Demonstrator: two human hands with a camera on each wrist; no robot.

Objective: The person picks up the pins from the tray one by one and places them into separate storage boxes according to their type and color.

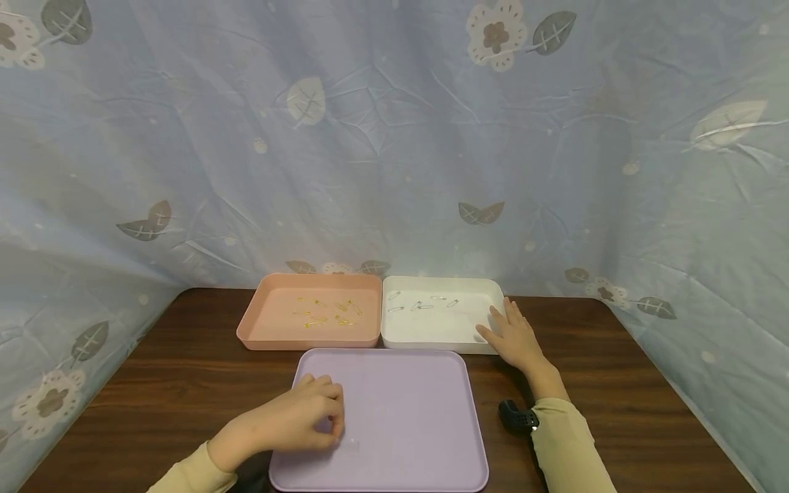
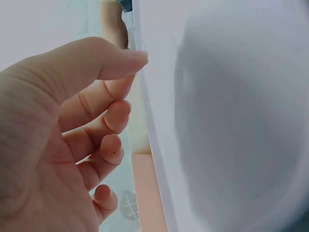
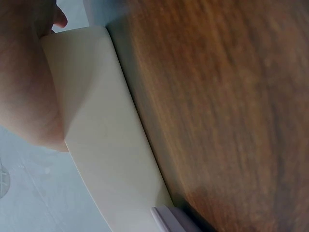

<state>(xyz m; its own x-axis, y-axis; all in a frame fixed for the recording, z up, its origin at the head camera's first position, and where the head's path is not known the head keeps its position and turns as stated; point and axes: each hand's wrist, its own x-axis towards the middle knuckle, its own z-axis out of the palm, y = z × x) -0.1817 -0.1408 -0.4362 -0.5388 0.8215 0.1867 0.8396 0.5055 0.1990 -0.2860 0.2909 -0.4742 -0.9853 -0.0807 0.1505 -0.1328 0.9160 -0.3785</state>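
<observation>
My left hand (image 1: 306, 415) is over the left part of a lilac tray (image 1: 409, 411), fingers loosely curled. In the left wrist view the thumb tip (image 2: 135, 58) lies close against the index finger, and nothing shows between them. My right hand (image 1: 516, 338) lies across the right rim of a white tray (image 1: 444, 334), fingers spread and straight. Several silver safety pins (image 1: 422, 307) lie in that tray. In the right wrist view the hand (image 3: 29, 92) overlaps the upper edge of the white tray's side wall (image 3: 106, 130).
Left of the white tray stands a pink tray (image 1: 277, 318) with several gold safety pins (image 1: 341, 318). The lilac tray lies in front of both. All stand on a dark wooden table (image 1: 185, 370). A patterned cloth (image 1: 382, 157) hangs behind and at the sides. A black band (image 1: 516, 416) is at my right wrist.
</observation>
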